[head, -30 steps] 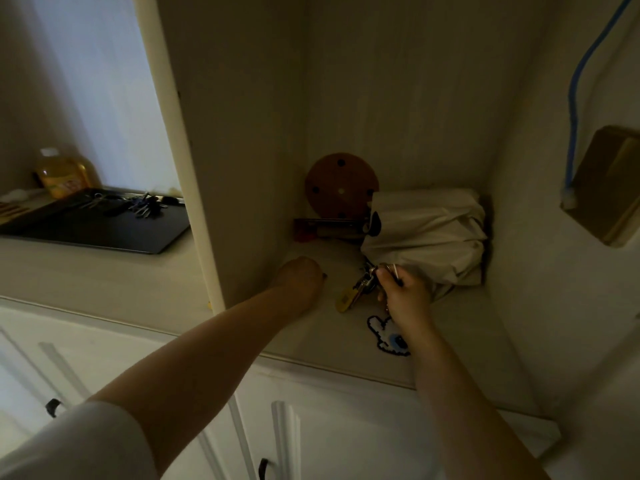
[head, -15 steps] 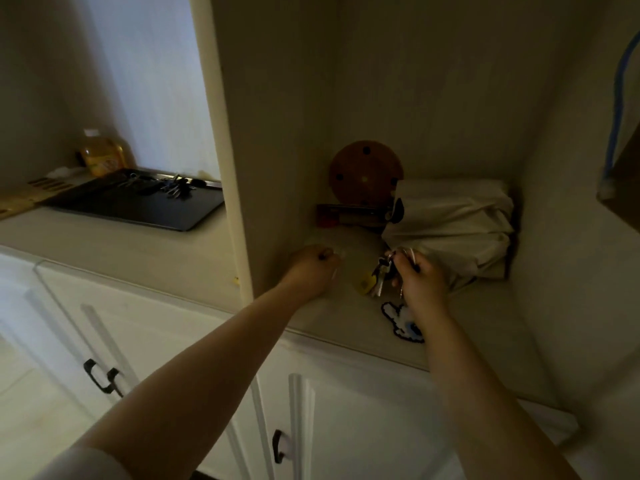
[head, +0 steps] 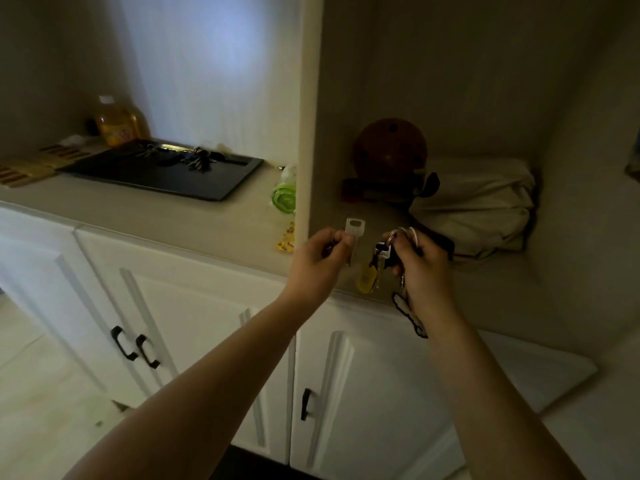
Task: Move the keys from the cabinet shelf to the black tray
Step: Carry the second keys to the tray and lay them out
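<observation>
My left hand point(head: 322, 261) holds a single silver key point(head: 354, 233) upright, just in front of the cabinet's dividing wall. My right hand point(head: 420, 268) grips a bunch of keys point(head: 379, 261) by its ring; a yellow tag point(head: 366, 280) hangs from it, and a dark-edged charm dangles below my wrist. Both hands are lifted above the front edge of the cabinet shelf point(head: 485, 299). The black tray point(head: 166, 181) lies on the counter to the left, with several keys point(head: 197, 161) lying in it.
A folded cream cloth bag point(head: 481, 206) and a round brown wooden piece point(head: 389, 150) stand at the back of the shelf. A green roll point(head: 284, 199) and a yellow tag point(head: 286, 237) lie on the counter beside the divider. A yellow bottle point(head: 116, 121) stands behind the tray.
Both hands have lifted off the shelf and come toward me. My left hand now shows a silver key in its fingers, and my view has turned left toward the tray.
</observation>
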